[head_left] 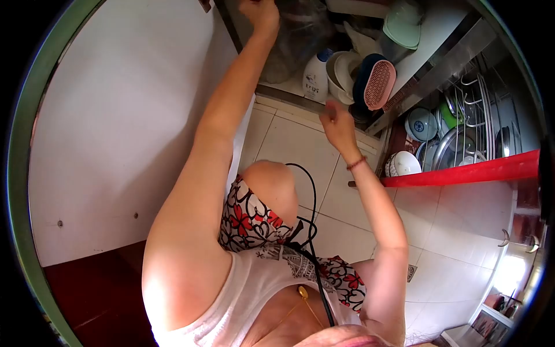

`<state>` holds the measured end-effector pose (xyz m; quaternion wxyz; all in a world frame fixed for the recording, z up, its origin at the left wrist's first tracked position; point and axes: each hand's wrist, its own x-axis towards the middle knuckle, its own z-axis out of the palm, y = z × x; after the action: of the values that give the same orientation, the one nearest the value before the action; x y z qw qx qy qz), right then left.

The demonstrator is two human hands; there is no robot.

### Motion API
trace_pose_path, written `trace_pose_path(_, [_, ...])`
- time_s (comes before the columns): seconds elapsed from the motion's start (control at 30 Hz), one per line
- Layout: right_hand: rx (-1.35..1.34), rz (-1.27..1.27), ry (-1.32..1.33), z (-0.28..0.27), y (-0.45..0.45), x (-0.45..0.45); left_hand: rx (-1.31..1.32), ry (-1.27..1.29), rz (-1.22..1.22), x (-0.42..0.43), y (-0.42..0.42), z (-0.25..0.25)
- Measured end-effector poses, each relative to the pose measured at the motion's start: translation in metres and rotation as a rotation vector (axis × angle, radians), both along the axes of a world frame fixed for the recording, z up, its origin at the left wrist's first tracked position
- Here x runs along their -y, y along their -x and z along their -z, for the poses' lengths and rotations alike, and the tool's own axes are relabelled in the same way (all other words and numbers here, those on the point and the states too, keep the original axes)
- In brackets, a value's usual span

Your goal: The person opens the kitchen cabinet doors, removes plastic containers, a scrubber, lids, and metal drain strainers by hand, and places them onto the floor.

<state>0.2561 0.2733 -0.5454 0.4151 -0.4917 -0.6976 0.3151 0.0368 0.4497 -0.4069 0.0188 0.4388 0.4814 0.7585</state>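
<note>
My left hand reaches into the low cabinet at the top edge of the view. Its fingers look curled, and the frame edge cuts them off, so whatever they hold is hidden. Near it hangs crumpled clear plastic. My right hand is closed over the tiled floor, just in front of the cabinet, with nothing visible in it. Beyond that hand stand a white bottle with a blue cap, some whitish bowls and a pink perforated basket set against a dark blue one.
A large white panel rises along my left side. At right, a pull-out wire rack with bowls and lids sits behind a red drawer front. A pale green lidded container is at the back. A black cable loops beside my knee.
</note>
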Motion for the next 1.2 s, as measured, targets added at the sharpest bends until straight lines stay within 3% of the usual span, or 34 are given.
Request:
trace_pose_path(0.1, [-0.038, 0.123, 0.008, 0.026, 0.021, -0.045, -0.016, 0.008, -0.149, 0.038, -0.029, -0.016])
trace_pose_path(0.2, [-0.114, 0.308, 0.01, 0.021, 0.039, -0.078, -0.092, 0.006, -0.139, 0.049, -0.03, -0.012])
trace_pose_path(0.3, [-0.178, 0.303, -0.148, 0.025, 0.043, -0.108, 0.037, 0.002, 0.052, 0.069, -0.037, -0.008])
trace_pose_path(0.4, [-0.106, 0.21, -0.077, 0.027, 0.045, -0.12, -0.053, -0.081, -0.022, 0.086, -0.031, -0.005])
trace_pose_path(0.5, [-0.048, 0.157, 0.101, 0.026, 0.045, -0.118, 0.006, 0.094, -0.04, 0.111, -0.019, -0.01])
trace_pose_path(0.6, [0.094, 0.24, 0.111, 0.042, 0.048, -0.098, 0.046, 0.088, -0.036, 0.137, -0.023, -0.027])
trace_pose_path(0.7, [-0.007, 0.19, 0.102, 0.06, 0.043, -0.075, 0.091, 0.118, -0.001, 0.159, -0.036, -0.043])
trace_pose_path(0.83, [-0.078, 0.177, 0.108, 0.027, 0.028, -0.03, -0.004, 0.106, 0.016, 0.179, -0.037, -0.051])
trace_pose_path(0.93, [-0.123, 0.089, 0.087, -0.008, 0.012, -0.015, 0.095, 0.162, 0.15, 0.186, -0.034, -0.052])
trace_pose_path(1.0, [-0.076, 0.161, -0.233, -0.018, 0.011, -0.009, 0.143, 0.243, 0.255, 0.19, -0.03, -0.049])
trace_pose_path(1.03, [-0.072, 0.168, -0.234, -0.026, 0.013, -0.005, 0.145, 0.242, 0.263, 0.194, -0.025, -0.047])
trace_pose_path(1.13, [-0.197, 0.206, -0.234, -0.051, 0.011, -0.004, 0.193, 0.359, 0.389, 0.195, -0.015, -0.049])
trace_pose_path(1.2, [-0.506, 0.046, -0.235, -0.058, 0.005, 0.0, 0.257, 0.446, 0.626, 0.194, -0.006, -0.048])
